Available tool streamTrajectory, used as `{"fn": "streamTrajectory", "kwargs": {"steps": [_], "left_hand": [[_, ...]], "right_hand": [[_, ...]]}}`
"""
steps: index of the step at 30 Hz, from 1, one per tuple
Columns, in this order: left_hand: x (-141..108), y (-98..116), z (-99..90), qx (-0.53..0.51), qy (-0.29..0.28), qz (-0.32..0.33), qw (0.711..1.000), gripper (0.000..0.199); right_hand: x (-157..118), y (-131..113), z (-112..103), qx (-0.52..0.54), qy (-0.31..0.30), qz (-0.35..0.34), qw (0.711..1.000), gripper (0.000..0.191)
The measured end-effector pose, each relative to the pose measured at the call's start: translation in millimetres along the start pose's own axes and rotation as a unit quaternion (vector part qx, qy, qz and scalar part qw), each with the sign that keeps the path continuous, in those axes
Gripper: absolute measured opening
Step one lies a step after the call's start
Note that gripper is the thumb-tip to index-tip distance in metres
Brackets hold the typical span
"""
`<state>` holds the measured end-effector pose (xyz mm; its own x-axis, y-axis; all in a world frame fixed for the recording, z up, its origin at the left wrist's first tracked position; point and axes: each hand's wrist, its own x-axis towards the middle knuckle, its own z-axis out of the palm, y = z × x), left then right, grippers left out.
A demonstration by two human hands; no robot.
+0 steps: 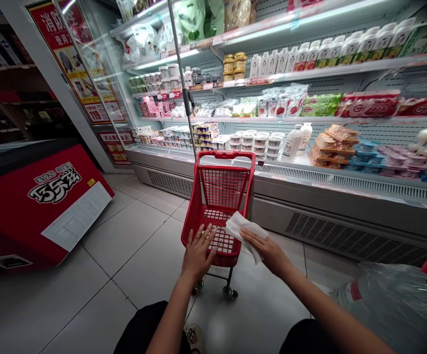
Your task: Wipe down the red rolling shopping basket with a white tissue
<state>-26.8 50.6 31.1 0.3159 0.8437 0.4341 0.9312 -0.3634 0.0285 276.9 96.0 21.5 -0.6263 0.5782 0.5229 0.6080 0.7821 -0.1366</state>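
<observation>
A small red shopping cart (224, 189) with a mesh plastic basket stands on the tiled floor in front of me. My left hand (198, 254) is at the near left rim of the basket, fingers spread and palm down; whether it touches the rim I cannot tell. In my right hand (267, 248) is a white cloth (248, 231), held under the fingers at the basket's near right side. Part of the basket's near rim is hidden behind my hands. Below the basket, dark caster wheels (229, 293) rest on the floor.
An open refrigerated display case (272, 194) with stocked shelves runs behind the cart. To the left is a red chest freezer (44, 206). At the lower right stands a large clear plastic container (386, 300) with a red top. Grey floor tiles (136, 246) surround the cart.
</observation>
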Motion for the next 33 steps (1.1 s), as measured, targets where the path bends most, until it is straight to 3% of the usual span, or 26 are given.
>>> {"fn": "streamTrajectory", "kwargs": {"steps": [3, 6, 9, 14, 17, 20, 24, 30, 33], "left_hand": [[7, 3, 1.3, 0.003, 0.02, -0.043, 0.999, 0.064], [11, 26, 10.9, -0.007, 0.03, -0.041, 0.999, 0.066], [8, 42, 20.2, -0.02, 0.056, -0.071, 0.996, 0.069], [-2, 27, 29.3, -0.04, 0.086, -0.086, 0.992, 0.082], [-10, 17, 37.1, -0.024, 0.099, -0.084, 0.991, 0.073], [-20, 11, 42.0, -0.01, 0.098, -0.079, 0.992, 0.056], [-33, -2, 35.5, 0.012, 0.104, -0.064, 0.992, 0.052], [-51, -26, 11.4, 0.017, 0.078, -0.056, 0.995, 0.068], [-56, -30, 3.8, 0.017, 0.079, -0.084, 0.993, 0.072]], "right_hand": [[-8, -31, 13, 0.019, -0.021, -0.035, 0.999, 0.078], [-9, -53, 26, 0.026, -0.058, -0.082, 0.995, 0.076], [-3, -60, 26, 0.03, -0.04, -0.047, 0.998, 0.079], [34, -55, 6, 0.043, 0.06, 0.044, 0.996, 0.084], [59, -61, 17, 0.035, 0.045, -0.016, 0.998, 0.085], [71, -69, 44, 0.018, 0.002, -0.085, 0.996, 0.08], [77, -54, 64, -0.004, -0.02, -0.102, 0.995, 0.074], [104, 1, 51, -0.062, -0.013, -0.003, 0.998, 0.071], [109, -7, 54, -0.069, -0.002, 0.01, 0.998, 0.066]]}}
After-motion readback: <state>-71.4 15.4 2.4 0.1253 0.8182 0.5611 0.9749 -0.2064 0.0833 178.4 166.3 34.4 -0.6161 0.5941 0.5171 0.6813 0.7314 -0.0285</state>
